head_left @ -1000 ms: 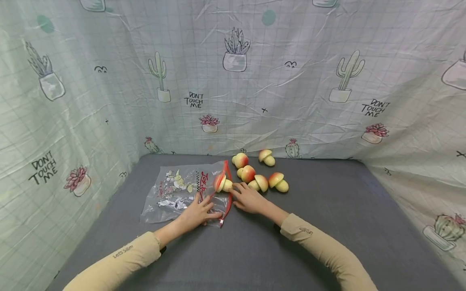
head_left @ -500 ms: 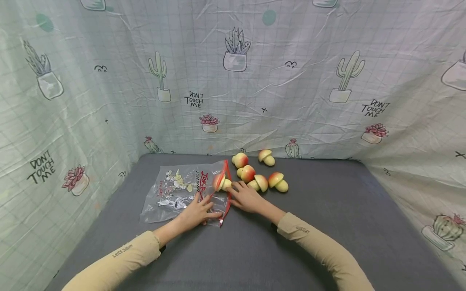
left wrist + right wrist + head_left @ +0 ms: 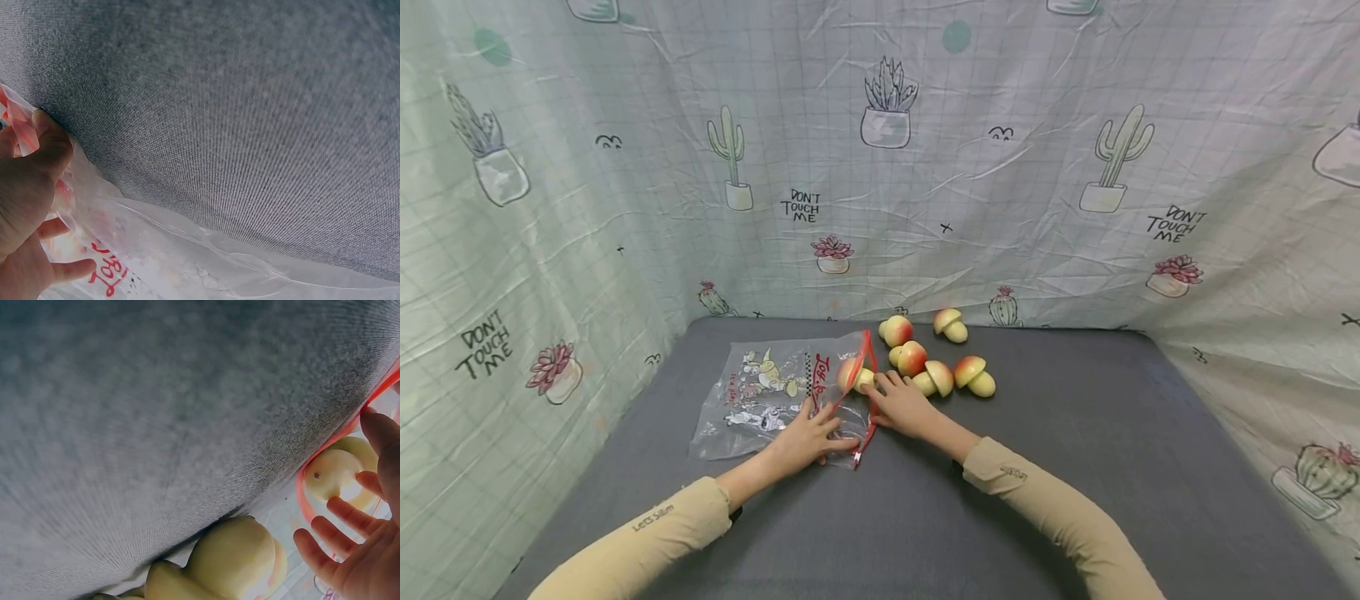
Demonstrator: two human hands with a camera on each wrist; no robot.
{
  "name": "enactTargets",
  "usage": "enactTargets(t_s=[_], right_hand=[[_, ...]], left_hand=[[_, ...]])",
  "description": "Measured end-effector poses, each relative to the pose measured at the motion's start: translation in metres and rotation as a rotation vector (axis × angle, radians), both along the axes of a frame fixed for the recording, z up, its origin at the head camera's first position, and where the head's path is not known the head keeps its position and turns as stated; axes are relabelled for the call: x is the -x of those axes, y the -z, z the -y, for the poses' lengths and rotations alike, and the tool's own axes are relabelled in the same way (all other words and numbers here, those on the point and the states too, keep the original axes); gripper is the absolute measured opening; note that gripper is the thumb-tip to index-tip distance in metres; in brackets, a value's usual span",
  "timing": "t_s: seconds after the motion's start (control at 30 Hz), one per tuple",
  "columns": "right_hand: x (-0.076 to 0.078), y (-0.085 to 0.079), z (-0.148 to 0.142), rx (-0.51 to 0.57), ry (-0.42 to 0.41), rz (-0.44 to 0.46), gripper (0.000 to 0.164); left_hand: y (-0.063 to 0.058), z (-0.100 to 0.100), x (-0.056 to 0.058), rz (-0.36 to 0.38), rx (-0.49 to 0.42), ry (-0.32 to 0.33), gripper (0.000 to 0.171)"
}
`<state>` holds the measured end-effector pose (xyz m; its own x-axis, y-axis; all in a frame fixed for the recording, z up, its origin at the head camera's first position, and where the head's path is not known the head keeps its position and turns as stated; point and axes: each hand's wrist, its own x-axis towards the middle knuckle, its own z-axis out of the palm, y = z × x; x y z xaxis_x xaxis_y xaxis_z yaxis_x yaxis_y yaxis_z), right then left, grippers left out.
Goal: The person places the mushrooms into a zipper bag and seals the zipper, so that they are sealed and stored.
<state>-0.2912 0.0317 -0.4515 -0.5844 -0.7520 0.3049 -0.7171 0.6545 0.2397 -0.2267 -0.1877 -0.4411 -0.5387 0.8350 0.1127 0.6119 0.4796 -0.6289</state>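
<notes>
A clear plastic zip bag [image 3: 715, 425] with a red zip edge and printed cartoon figures lies flat, its mouth facing right. At the mouth's near side my left hand [image 3: 805, 440] holds the bag, its thumb [image 3: 51, 140] on the edge and other fingers spread over the plastic. A toy mushroom [image 3: 862, 380] with a red-yellow cap lies in the mouth, cap behind the plastic, pale stem toward my right hand [image 3: 904, 406]. In the right wrist view, the fairly straight fingers reach the stem [image 3: 331, 475], with the thumb at the red edge.
Several more toy mushrooms lie behind and right of the right hand, the closest mushroom [image 3: 936, 378] beside its fingers. A further mushroom [image 3: 976, 377] lies to the right. The grey table [image 3: 1075, 400] ends at a cactus-print curtain [image 3: 1037, 233].
The right hand has shifted a little to the left, and the toy mushroom has slid slightly deeper into the bag's mouth. The left hand has stayed in place.
</notes>
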Motion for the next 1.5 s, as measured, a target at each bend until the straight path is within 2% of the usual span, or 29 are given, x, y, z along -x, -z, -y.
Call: enactTargets(t_s=[0.17,0.47,0.87,1.23,1.5], right_hand=[[0.002,0.001,0.005,-0.023,0.01,-0.028,0.061],[0.0,0.0,0.012,-0.04,0.044,-0.039,0.062],[0.003,0.005,0.012,-0.061,0.08,-0.071,0.067],[0.002,0.006,0.015,-0.098,0.14,-0.016,0.068],[0.003,0.006,0.016,-0.086,0.161,-0.014,0.066]], left_hand=[[0.001,0.0,0.001,0.016,-0.018,-0.002,0.06],[0.005,-0.001,0.002,-0.02,-0.002,-0.011,0.061],[0.006,0.0,0.002,-0.001,-0.012,-0.03,0.062],[0.006,0.0,-0.001,-0.016,0.02,-0.043,0.062],[0.005,-0.002,-0.002,-0.022,0.042,-0.054,0.062]])
